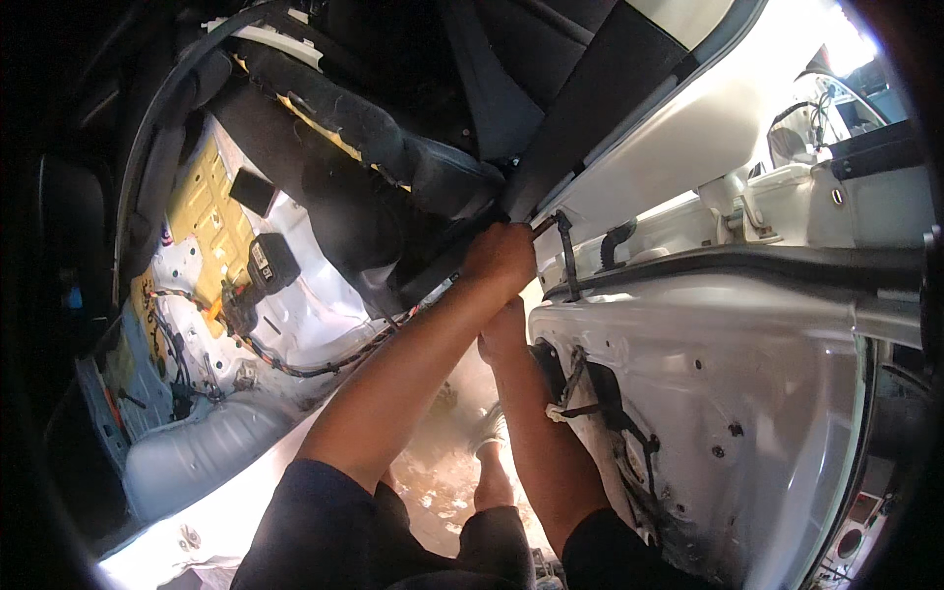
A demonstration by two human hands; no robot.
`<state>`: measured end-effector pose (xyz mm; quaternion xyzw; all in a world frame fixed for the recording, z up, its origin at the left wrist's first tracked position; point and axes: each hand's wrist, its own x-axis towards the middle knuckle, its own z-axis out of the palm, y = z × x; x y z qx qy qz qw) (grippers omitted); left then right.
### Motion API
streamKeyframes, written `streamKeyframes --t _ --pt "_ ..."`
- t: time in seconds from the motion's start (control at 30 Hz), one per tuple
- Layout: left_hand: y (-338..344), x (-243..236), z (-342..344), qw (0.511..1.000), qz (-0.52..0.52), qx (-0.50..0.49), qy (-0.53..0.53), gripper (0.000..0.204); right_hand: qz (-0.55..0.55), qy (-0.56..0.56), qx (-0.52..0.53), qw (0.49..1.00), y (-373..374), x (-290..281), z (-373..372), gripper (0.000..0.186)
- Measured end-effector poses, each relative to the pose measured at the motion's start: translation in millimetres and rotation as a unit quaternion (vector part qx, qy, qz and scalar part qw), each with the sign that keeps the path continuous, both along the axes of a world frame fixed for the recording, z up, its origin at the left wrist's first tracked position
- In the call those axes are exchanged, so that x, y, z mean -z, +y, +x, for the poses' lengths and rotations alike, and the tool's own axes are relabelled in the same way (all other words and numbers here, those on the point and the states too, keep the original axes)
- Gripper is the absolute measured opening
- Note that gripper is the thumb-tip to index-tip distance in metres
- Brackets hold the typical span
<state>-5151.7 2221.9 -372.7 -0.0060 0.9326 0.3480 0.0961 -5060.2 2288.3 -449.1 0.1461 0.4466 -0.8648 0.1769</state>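
Observation:
At the car's door opening, my left hand (pixel 501 258) is closed in a fist beside the lower end of a black pillar trim (pixel 580 118). A thin dark piece sticks out from the fist toward a black strap-like part (pixel 567 258) between the body and the door. What the fist holds is hidden. Just below it my right hand (pixel 503 332) reaches up near the edge of the bare white door (pixel 688 344); its fingers are hidden behind the left hand and wrist.
A cordless power tool (pixel 241 303) with a dark battery lies on the stripped car floor (pixel 310 320), near a wiring harness (pixel 295 370). A black seat (pixel 393 147) with yellow foam showing is beyond. Loose cables (pixel 629 433) hang on the door. My legs and feet are below.

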Motion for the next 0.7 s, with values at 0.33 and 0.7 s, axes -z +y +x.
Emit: streamKeyframes --t 0.33,0.7 --pt "-12.7 43.4 -17.9 0.996 0.008 0.084 0.035 0.024 -0.044 -0.074 -0.081 0.993 -2.7 -42.8 -10.9 0.009" --pt "27.3 25.1 -13.1 0.98 0.182 -0.083 0.014 0.032 0.137 0.106 -0.032 0.984 1.6 13.2 -3.7 0.019"
